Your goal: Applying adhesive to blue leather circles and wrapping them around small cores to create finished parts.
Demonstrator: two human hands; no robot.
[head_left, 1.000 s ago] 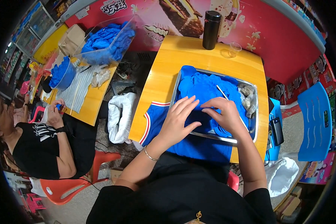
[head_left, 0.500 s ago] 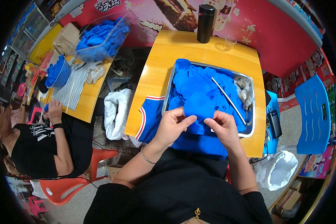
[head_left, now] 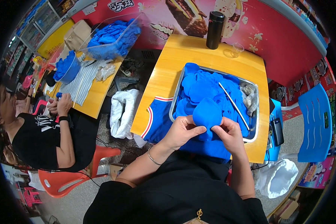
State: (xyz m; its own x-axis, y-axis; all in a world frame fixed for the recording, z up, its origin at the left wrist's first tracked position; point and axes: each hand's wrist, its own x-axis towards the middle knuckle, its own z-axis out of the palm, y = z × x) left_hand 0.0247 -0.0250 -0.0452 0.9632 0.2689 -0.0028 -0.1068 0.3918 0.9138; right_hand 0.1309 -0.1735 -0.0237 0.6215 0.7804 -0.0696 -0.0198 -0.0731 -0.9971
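Both my hands pinch the lower sides of one rounded blue fabric piece (head_left: 207, 112), its top drawn to a slight point. My left hand (head_left: 183, 131) grips its left side between thumb and fingers. On its right side my right hand (head_left: 229, 135) does the same, the thumbs close together. Just beyond lies a heap of similar blue pieces (head_left: 201, 85) in a metal tray (head_left: 252, 139). A thin pale stick (head_left: 233, 105) rests slanting across the heap. Beside it, a clear plastic bag (head_left: 249, 100) with brownish contents sits at the tray's right end.
The yellow table (head_left: 155, 84) also bears a blue garment (head_left: 159, 115) with red and white trim, a black flask (head_left: 215, 31) and a clear cup (head_left: 236, 49). A co-worker (head_left: 37, 138) sits left at another table with a blue-filled bin (head_left: 114, 39). A blue chair (head_left: 315, 123) stands right.
The view has shifted, so the tables sit lower and further right. The piece in my hands now shows a more pointed top. The co-worker's hand has come down beside a small blue thing.
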